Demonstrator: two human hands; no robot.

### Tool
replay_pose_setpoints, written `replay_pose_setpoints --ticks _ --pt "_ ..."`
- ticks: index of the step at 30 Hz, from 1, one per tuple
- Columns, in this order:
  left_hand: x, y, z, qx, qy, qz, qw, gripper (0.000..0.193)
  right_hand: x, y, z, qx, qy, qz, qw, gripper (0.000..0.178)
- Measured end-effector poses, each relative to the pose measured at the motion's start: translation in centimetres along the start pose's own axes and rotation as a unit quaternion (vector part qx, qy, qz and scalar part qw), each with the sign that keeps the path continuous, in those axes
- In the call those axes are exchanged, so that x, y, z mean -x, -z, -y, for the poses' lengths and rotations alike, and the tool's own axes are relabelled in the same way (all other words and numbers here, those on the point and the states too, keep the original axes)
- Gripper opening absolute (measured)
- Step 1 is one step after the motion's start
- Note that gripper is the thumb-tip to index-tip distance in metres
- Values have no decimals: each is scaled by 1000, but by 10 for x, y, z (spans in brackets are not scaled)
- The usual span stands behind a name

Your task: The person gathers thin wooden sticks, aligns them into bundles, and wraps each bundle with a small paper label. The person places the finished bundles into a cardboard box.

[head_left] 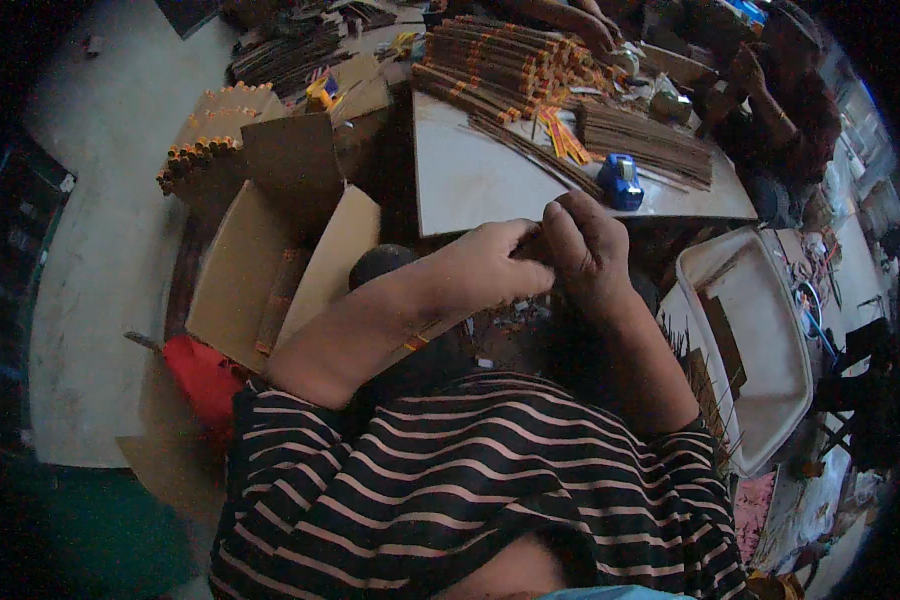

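My left hand (492,264) and my right hand (588,248) meet in front of my chest, close to the near edge of the white table (460,190). The fingers of both are curled and pinched together; whatever they hold is hidden or too small to make out. Just beyond them, a few thin dark sticks (530,150) lie slantwise on the tabletop. A blue tape dispenser (622,182) stands behind my right hand. Yellow-and-red paper strips (565,137) lie near it, beside a row of loose brown sticks (645,145).
Banded stick bundles (510,65) are piled at the table's back. An open cardboard box (235,270) stands at left, with more bundles (205,135) behind it. A white plastic tub (795,370) is at right. Another person (790,110) sits far right; someone else's hands (595,30) reach over the pile.
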State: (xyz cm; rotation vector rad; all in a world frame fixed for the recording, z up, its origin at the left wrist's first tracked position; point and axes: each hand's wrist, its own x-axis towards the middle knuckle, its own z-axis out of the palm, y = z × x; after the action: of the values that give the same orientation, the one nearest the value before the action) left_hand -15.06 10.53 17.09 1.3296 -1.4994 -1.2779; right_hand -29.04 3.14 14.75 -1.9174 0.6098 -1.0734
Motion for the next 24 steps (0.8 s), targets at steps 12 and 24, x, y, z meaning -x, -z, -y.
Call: replay_pose_setpoints --ticks 12,24 --pt "32 -8 28 180 81 -3 980 36 8 -3 -7 -218 -155 123 956 26" --pt "40 -12 50 263 125 8 957 33 20 -4 -31 -250 -230 273 900 30"
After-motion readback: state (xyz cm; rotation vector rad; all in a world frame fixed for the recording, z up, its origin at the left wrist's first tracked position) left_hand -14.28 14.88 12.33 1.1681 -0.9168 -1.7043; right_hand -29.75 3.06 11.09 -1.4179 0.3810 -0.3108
